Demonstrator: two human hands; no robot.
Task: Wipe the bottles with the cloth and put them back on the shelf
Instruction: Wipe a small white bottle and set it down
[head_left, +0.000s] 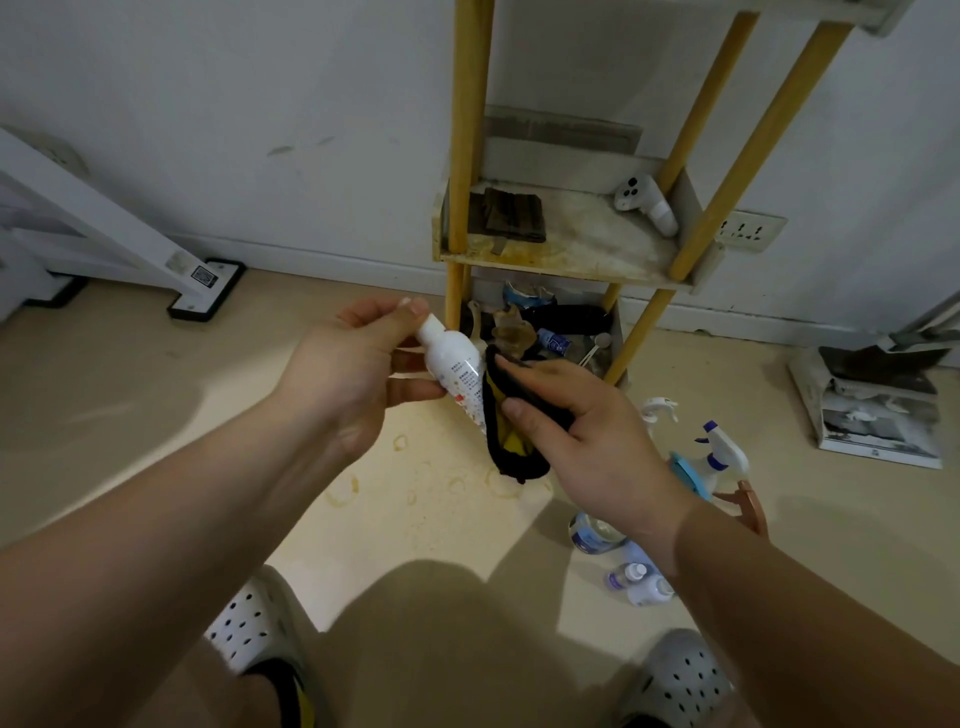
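My left hand (347, 370) grips a small white bottle (453, 368) near its cap, holding it tilted in the air in front of the shelf. My right hand (576, 422) holds a black and yellow cloth (506, 441) pressed against the bottle's lower right side; the cloth hides the bottle's base. The wooden shelf (566, 254) with yellow posts stands against the wall behind. Its middle board carries a dark folded cloth (511, 214) and a white controller-like object (644, 200).
Several bottles stand on the floor at the right: white spray bottles (719, 452), a blue-lidded jar (597, 530) and small purple-labelled bottles (641, 579). Clutter fills the bottom shelf (550, 327). A stack of papers (878, 410) lies far right. A white frame's foot (208, 291) is at left.
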